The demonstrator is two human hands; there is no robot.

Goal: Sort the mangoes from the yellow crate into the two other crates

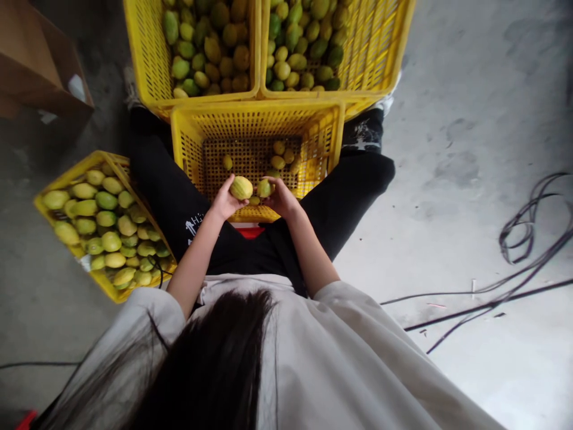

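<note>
My left hand [228, 199] is closed around a large yellow lemon [242, 187]. Beside it, my right hand [283, 198] grips a smaller yellow-green lemon [265, 188] between thumb and fingers. Both hands are above the near part of a yellow plastic crate [257, 112] that stands between my knees. On the crate's dark perforated floor lie several loose lemons [278, 162], mostly at the right, and a single one [227, 162] at the left. Another lemon [254, 201] shows low between my hands.
Two yellow crates [258, 54] full of green and yellow lemons stand beyond the middle crate. A tilted crate [67, 164] of lemons is at my left. A cardboard box [40, 65] stands at the far left. Black cables [514, 292] lie on the grey floor at right.
</note>
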